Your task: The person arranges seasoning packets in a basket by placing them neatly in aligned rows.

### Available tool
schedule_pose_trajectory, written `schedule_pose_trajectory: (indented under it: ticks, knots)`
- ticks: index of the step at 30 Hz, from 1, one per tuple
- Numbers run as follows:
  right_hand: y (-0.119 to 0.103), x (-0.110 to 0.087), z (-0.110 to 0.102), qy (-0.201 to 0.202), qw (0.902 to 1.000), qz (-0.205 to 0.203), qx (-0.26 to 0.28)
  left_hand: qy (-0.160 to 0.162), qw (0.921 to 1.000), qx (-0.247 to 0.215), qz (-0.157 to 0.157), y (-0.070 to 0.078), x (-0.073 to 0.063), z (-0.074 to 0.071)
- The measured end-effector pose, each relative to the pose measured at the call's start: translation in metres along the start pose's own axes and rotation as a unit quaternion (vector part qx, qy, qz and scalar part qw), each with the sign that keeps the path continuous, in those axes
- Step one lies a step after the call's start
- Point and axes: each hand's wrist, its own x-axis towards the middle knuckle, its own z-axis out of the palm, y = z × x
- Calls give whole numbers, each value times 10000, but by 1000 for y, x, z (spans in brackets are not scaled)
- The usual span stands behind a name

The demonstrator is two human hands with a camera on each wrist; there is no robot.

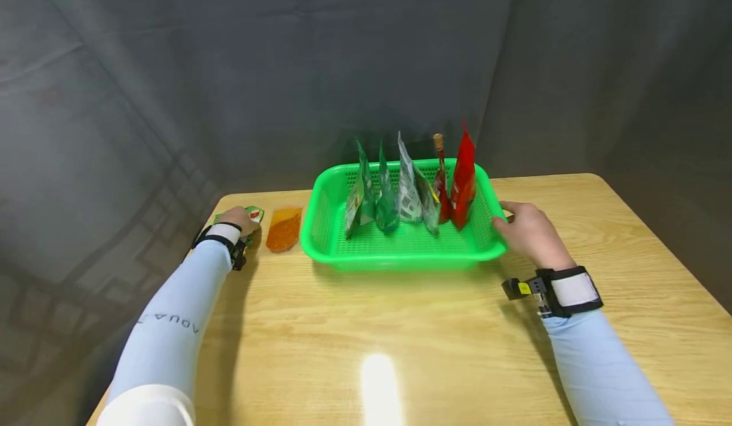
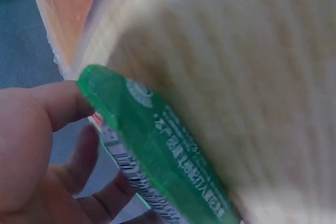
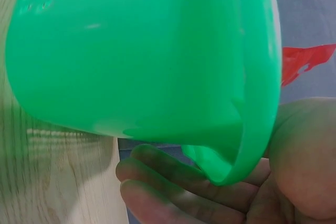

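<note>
At the table's far left corner, my left hand [image 1: 241,219] grips a green packet [image 2: 157,145] with white print and a barcode along its side. In the left wrist view the thumb lies at one end of the packet and the other fingers curl behind it. My right hand [image 1: 533,230] holds the right end of a green plastic basket [image 1: 394,262]. Its thumb is over the basket rim [image 3: 260,93] and its fingers reach under it. Inside the basket stand several upright packets, among them a red packet [image 1: 463,181] and a silvery packet [image 1: 408,191].
An orange packet [image 1: 284,229] lies flat between my left hand and the basket. A slim red bottle [image 1: 441,181] with a tan cap stands in the basket beside the red packet. A dark grey curtain [image 1: 354,63] hangs behind the wooden table [image 1: 320,337].
</note>
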Motion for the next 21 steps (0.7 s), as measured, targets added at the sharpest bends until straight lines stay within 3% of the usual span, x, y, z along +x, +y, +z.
schedule_pose_trajectory:
  ticks: [5, 13, 17, 21]
  knots:
    - [1, 0, -1, -71, 9999, 62, -44, -113, 9995, -118, -274, 7, -11, 3]
    - [2, 2, -2, -138, 9998, 93, -94, -242, 9965, 794, -107, 7, -21, 17]
    - [1, 2, -3, -111, 9998, 106, -117, -177, 9956, 924, -33, 1, -26, 21]
    - [-1, 2, -4, -129, 9998, 80, -138, -84, 9971, 700, -287, -5, -28, 23]
